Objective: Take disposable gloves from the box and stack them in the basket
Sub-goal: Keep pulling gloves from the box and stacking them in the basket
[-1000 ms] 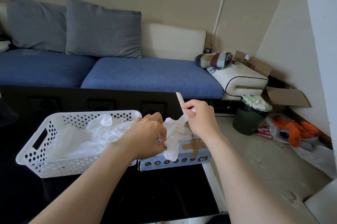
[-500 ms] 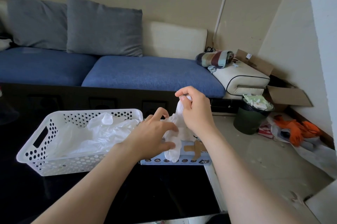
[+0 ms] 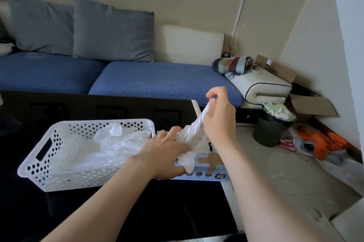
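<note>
Drawing one glove from the box (image 3: 208, 172)
My right hand (image 3: 218, 117) pinches the glove (image 3: 197, 129), stretched up above my left hand (image 3: 165, 153), which clamps the box; I'd pull slowly so one comes alone, basket (image 3: 35, 162) just left of my knuckles.

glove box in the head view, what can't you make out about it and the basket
Glove box opening and what is left inside: head view, covered by both hands and the glove the right hand pinches.
Left hand: fingertips under the glove, so gripping or pressing is unclear.
Number of gloves in the basket: crumpled translucent pile.
Box print beside XL: too small.
</note>
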The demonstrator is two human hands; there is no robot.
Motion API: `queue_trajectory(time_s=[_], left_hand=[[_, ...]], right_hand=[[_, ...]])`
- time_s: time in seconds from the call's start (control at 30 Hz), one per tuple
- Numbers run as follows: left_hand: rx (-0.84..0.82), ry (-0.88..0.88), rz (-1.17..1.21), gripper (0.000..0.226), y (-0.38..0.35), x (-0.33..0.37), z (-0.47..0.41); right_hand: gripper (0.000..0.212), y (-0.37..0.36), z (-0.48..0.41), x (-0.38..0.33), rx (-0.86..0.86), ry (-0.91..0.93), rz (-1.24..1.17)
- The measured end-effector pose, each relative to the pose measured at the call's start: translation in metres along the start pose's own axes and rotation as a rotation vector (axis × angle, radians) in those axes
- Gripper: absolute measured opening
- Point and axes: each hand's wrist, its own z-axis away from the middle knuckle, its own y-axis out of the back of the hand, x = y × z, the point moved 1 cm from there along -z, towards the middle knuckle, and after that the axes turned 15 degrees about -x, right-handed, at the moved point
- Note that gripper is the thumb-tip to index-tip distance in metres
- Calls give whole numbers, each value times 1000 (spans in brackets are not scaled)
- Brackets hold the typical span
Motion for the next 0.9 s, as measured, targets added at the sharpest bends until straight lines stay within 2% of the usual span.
queue_trajectory(time_s=[0.13,0.37,0.57,0.67,0.8,0.9], left_hand=[[-1,4,0,43,0,1,-1],[-21,-7,-10,46,0,-1,-2],[-8,-3,22,45,0,-1,0],[7,2,78,49,0,-2,-2],[61,-18,330,67,7,-5,-1],[169,-64,495,71,19,-6,6]], right_hand=[[22,8,-3,3,240,-40,-152],[25,18,-6,-2,464,-40,-269],[29,28,-3,-14,541,-68,-396],[30,31,-3,-19,520,-136,-502],[34,30,-1,-26,454,-301,-706],[38,30,-1,-35,424,-388,-841]])
